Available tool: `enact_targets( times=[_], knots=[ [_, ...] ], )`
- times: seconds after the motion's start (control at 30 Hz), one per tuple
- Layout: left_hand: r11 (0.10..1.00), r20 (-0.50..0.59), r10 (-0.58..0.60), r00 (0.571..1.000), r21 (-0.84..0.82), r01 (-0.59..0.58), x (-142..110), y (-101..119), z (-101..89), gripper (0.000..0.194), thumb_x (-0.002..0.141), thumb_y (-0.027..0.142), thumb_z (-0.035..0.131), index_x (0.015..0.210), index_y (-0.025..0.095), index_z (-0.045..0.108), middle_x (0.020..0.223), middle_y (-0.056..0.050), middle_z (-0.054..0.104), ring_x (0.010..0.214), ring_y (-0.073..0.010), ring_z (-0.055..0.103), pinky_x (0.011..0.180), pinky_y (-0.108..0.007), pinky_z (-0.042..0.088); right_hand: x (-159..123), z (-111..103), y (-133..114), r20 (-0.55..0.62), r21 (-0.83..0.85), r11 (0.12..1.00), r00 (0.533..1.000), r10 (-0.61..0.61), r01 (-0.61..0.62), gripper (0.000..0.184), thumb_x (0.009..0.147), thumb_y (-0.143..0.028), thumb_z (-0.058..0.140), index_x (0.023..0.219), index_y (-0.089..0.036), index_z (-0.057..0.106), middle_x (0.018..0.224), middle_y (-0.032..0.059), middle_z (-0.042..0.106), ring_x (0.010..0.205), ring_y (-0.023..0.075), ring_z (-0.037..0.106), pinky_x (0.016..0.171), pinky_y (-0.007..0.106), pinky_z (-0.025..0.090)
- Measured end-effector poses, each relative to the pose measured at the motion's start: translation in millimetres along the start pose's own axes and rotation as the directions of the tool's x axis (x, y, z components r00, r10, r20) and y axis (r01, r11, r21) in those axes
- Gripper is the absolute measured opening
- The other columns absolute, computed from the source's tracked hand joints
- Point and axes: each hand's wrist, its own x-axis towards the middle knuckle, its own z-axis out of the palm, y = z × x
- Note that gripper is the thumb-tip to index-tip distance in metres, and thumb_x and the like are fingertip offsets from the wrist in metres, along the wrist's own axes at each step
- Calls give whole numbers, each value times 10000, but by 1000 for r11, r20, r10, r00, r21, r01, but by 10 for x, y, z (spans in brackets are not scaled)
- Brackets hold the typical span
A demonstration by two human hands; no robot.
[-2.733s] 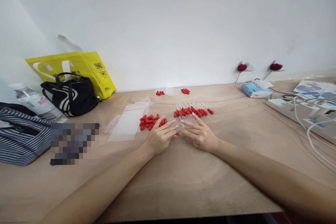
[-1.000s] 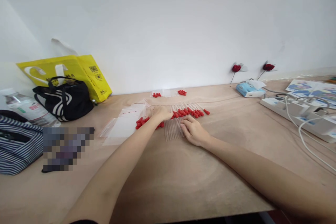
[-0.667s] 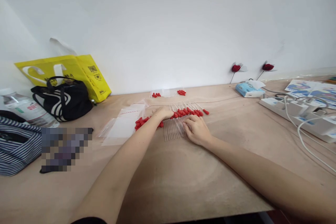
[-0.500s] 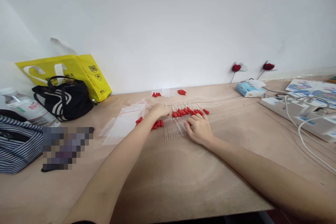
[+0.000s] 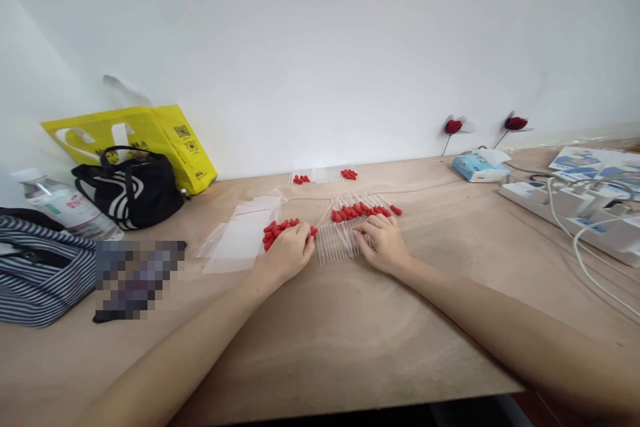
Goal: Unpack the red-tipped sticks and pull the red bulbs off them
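Observation:
My left hand is closed at the fingertips on a dropper, a thin glass tube with a red rubber bulb. Its tube slants up and away from the fingers. Beneath and beside that hand lies a pile of loose red bulbs. Several bare glass tubes lie side by side between my hands. Over their right end rests my right hand, fingers curled; what they hold is hidden. Just beyond is a row of droppers with red bulbs, tubes pointing to the wall.
Clear zip bags lie left of the bulbs. Bagged droppers are by the wall. A yellow bag, black bag, bottle and striped bag stand left; tissues and a power strip are right.
My left hand has come back toward me from the far side of the tubes to the red bulb pile, now with a dropper at its fingertips. My right hand has stayed nearly in place.

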Motion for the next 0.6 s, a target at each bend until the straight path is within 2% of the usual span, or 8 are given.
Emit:
enact_targets(
  times=[0.07, 0.13, 0.23, 0.3, 0.37, 0.47, 0.53, 0.6],
  knots=[
    [996, -40, 86, 995, 38, -85, -36, 9, 58, 137, 790, 152, 382, 668, 187, 434, 637, -23, 529, 612, -167, 527, 575, -279, 390, -14, -43, 15, -93, 50, 999, 996, 2, 3, 170, 800, -263, 457, 871, -183, 589, 831, 55, 593, 805, 176, 492, 746, 326, 317],
    [978, -92, 187, 978, 110, -177, -53, 18, 107, 151, 798, 155, 382, 660, 185, 438, 642, -29, 537, 636, -173, 531, 607, -290, 397, -28, -87, 23, -139, 54, 997, 989, -50, 58, 250, 794, -290, 476, 1001, -175, 557, 949, 79, 585, 897, 194, 496, 785, 340, 333],
    [939, -156, 313, 937, 196, -281, -69, 45, 154, 193, 823, 178, 373, 647, 177, 452, 639, -40, 544, 641, -178, 526, 624, -304, 401, -41, -123, 17, -81, 11, 981, 978, -193, 195, 331, 795, -321, 496, 1103, -203, 523, 1059, 81, 571, 1001, 211, 477, 870, 380, 307],
    [926, -193, 361, 912, 186, -327, -80, 74, 174, 215, 833, 176, 362, 643, 174, 463, 643, -43, 550, 643, -171, 525, 631, -301, 407, -41, -116, 7, -15, -14, 961, 961, -275, 275, 324, 804, -322, 495, 1116, -240, 524, 1100, 64, 569, 1053, 216, 459, 926, 413, 258],
    [913, -228, 404, 886, 156, -376, -91, 106, 189, 220, 835, 163, 363, 646, 172, 475, 661, -43, 565, 657, -163, 530, 645, -295, 418, -36, -90, -2, 26, -24, 943, 943, -332, 332, 266, 817, -306, 485, 1070, -265, 557, 1069, 40, 596, 1062, 208, 461, 961, 439, 204],
    [897, -289, 442, 849, 119, -427, -101, 143, 209, 210, 827, 155, 394, 644, 169, 494, 683, -41, 592, 666, -152, 540, 656, -284, 433, -27, -45, -3, 12, -21, 930, 930, -367, 367, 189, 837, -258, 464, 952, -272, 612, 903, 1, 656, 987, 179, 511, 972, 448, 171],
    [907, -333, 415, 846, 77, -415, -101, 155, 220, 164, 819, 166, 428, 692, 161, 530, 715, -46, 616, 696, -151, 558, 679, -284, 445, -29, -27, 3, -26, -17, 927, 927, -374, 374, 189, 839, -233, 455, 901, -268, 630, 794, -14, 669, 927, 167, 539, 964, 444, 184],
    [923, -346, 369, 863, 30, -383, -96, 158, 231, 123, 817, 202, 459, 835, 150, 569, 829, -66, 645, 810, -170, 577, 750, -309, 446, -38, -22, 9, -50, -12, 924, 923, -383, 382, 203, 836, -210, 449, 890, -267, 636, 740, -19, 671, 894, 163, 552, 958, 444, 200]
  ],
)
